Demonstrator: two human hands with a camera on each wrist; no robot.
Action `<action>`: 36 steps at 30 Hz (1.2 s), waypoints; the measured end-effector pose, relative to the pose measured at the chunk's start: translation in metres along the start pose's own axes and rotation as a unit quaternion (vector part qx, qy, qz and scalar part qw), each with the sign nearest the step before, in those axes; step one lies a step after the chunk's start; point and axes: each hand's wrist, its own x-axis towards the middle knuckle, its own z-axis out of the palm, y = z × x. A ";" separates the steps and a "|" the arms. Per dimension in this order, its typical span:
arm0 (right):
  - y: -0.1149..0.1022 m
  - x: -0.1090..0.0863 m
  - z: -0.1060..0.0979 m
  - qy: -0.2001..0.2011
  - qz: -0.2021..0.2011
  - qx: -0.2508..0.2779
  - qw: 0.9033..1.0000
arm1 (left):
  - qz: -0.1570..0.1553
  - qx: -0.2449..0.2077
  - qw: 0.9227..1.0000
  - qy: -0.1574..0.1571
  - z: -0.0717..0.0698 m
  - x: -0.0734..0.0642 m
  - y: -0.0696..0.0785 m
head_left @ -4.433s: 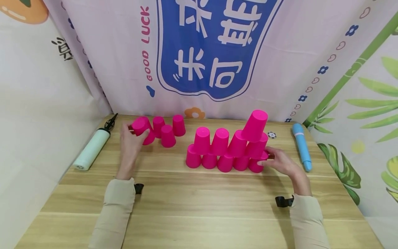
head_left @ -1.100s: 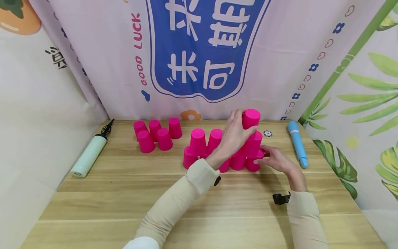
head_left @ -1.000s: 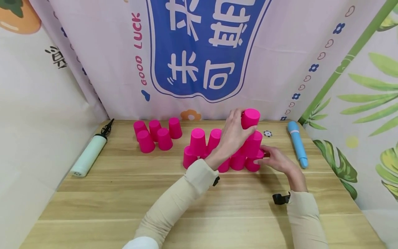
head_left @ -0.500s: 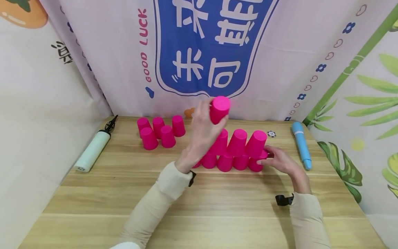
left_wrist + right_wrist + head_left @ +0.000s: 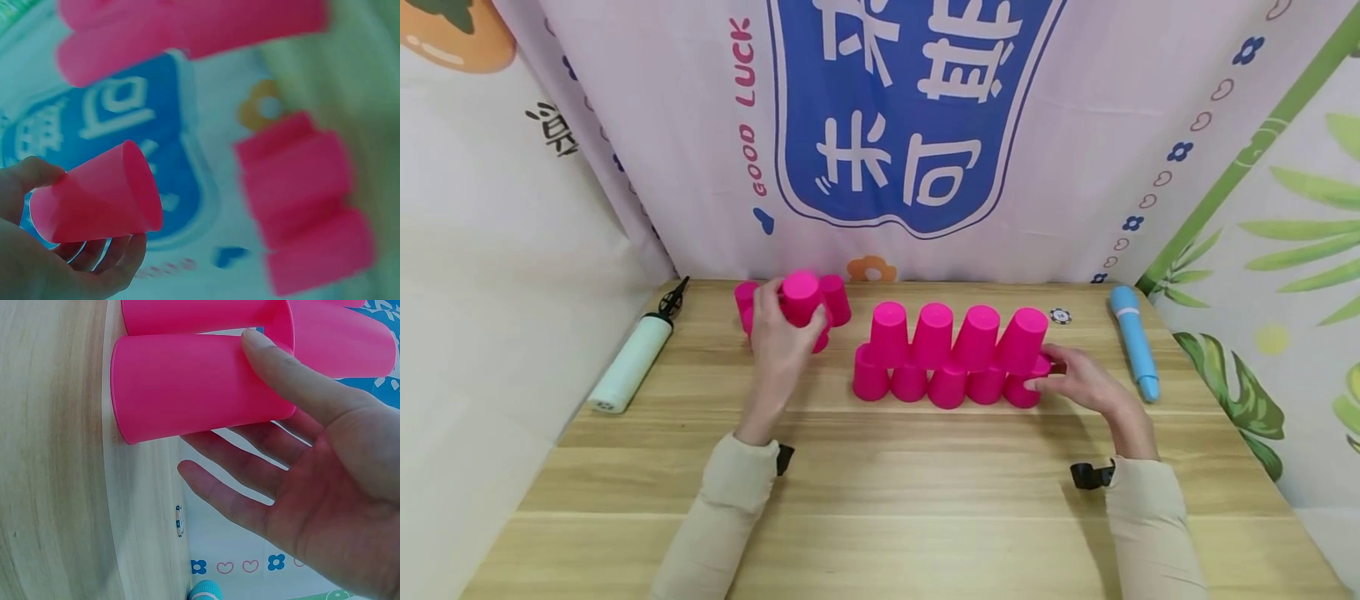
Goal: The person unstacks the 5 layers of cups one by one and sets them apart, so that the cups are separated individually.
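Note:
My left hand [image 5: 777,337] grips an upside-down pink plastic cup [image 5: 801,292], thumb on one side and fingers round the other. In the left wrist view this cup [image 5: 97,197] is held apart from the loose upside-down pink cups [image 5: 300,181], which it partly hides in the head view. To the right, pink cups stand upside down in two tiers, the upper row [image 5: 933,337] resting on the lower row [image 5: 948,390]. At the lower row's right end my right hand [image 5: 1084,382] holds the end cup [image 5: 194,384] between thumb and fingers.
A pale green hand pump [image 5: 634,358] with a black nozzle lies at the table's left edge. Toward the right edge lies a blue tube-shaped tool [image 5: 1135,342], and a poker chip [image 5: 1061,316] lies behind the stack. A printed cloth [image 5: 1045,208] hangs along the back.
My left hand has lifted the cup off the top of the stack and carried it left, over the loose cups. My right hand stays at the end cup.

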 end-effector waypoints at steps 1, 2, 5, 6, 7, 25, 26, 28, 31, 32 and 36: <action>0.000 0.000 0.000 0.000 0.001 -0.001 1.000 | -0.013 0.004 1.000 -0.001 -0.001 -0.001 -0.010; 0.000 0.000 -0.001 -0.002 0.003 -0.001 1.000 | -0.027 0.008 1.000 -0.004 -0.002 -0.002 -0.019; -0.001 0.000 -0.002 -0.002 0.006 -0.003 1.000 | -0.064 0.023 0.997 -0.022 -0.004 -0.004 -0.041; -0.001 0.000 -0.002 -0.002 0.007 -0.004 1.000 | -0.075 0.027 0.996 -0.032 -0.005 -0.005 -0.046; -0.001 0.000 -0.002 -0.002 0.008 -0.004 1.000 | -0.083 0.033 0.995 -0.041 -0.005 -0.005 -0.052; -0.002 -0.001 0.000 -0.003 0.004 -0.004 1.000 | -0.155 0.081 0.975 -0.137 -0.002 -0.012 -0.093; -0.002 -0.001 0.000 -0.003 0.004 -0.005 1.000 | -0.153 0.083 0.975 -0.138 -0.002 -0.012 -0.093; -0.002 -0.001 0.001 0.000 0.002 -0.006 1.000 | -0.150 0.086 0.975 -0.138 -0.002 -0.011 -0.094; -0.001 -0.001 0.001 0.002 -0.001 -0.006 1.000 | -0.146 0.087 0.976 -0.136 -0.001 -0.011 -0.095; -0.001 -0.001 0.001 0.003 -0.002 -0.005 1.000 | -0.145 0.086 0.976 -0.135 -0.001 -0.010 -0.095; -0.001 0.000 0.001 0.006 -0.002 -0.003 1.000 | -0.148 0.078 0.977 -0.134 -0.001 -0.009 -0.095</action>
